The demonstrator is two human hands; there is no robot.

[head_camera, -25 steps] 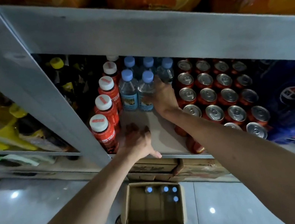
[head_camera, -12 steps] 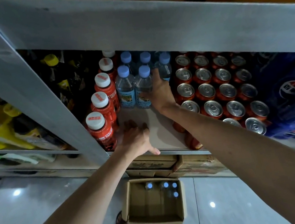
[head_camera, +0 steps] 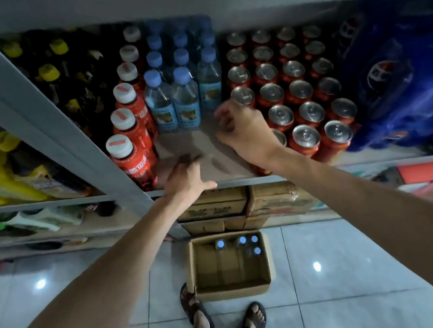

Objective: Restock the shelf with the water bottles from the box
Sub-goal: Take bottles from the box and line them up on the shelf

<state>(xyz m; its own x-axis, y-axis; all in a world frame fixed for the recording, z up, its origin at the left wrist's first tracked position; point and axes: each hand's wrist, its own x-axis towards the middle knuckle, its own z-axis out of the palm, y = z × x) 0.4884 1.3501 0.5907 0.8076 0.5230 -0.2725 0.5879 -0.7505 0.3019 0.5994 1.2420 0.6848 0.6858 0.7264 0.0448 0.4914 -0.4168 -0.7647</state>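
Note:
Several clear water bottles [head_camera: 183,95] with light blue caps stand in rows on the shelf board [head_camera: 200,143], between red bottles and cans. My left hand [head_camera: 186,177] rests flat on the shelf's front edge, fingers spread. My right hand [head_camera: 243,127] hovers just in front of the rightmost front bottle, blurred, fingers loosely curled and holding nothing. On the floor below stands an open cardboard box [head_camera: 232,290] with several blue-capped bottles [head_camera: 241,241] along its far side.
Red bottles with white caps [head_camera: 132,149] line the left of the water bottles, and red cans [head_camera: 300,109] fill the right. Blue wrapped packs [head_camera: 403,86] lie further right. Cartons [head_camera: 245,205] sit under the shelf. My sandalled feet [head_camera: 196,307] stand beside the box.
My right hand has let go of the front right water bottle and drawn back toward the shelf edge. My left hand has stayed on the edge. The view has tilted downward.

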